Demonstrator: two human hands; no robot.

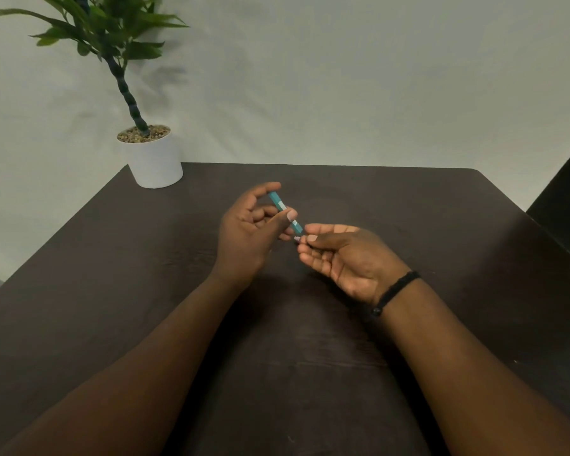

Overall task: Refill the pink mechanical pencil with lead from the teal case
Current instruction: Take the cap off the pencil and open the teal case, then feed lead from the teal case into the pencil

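A slim teal case (281,205) with a white label is held above the middle of the table, tilted with its lower end toward the right. My left hand (250,235) grips it between thumb and fingers. My right hand (339,255) is palm up just right of the case, with its thumb and forefinger pinched together at the case's lower end on a small pale piece (297,238); what that piece is cannot be made out. No pink mechanical pencil is in view.
A dark wooden table (408,205) fills the lower view. A potted plant in a white pot (153,159) stands at the back left corner. A dark object (563,199) lies off the table's right edge. A black bracelet (395,291) is on my right wrist.
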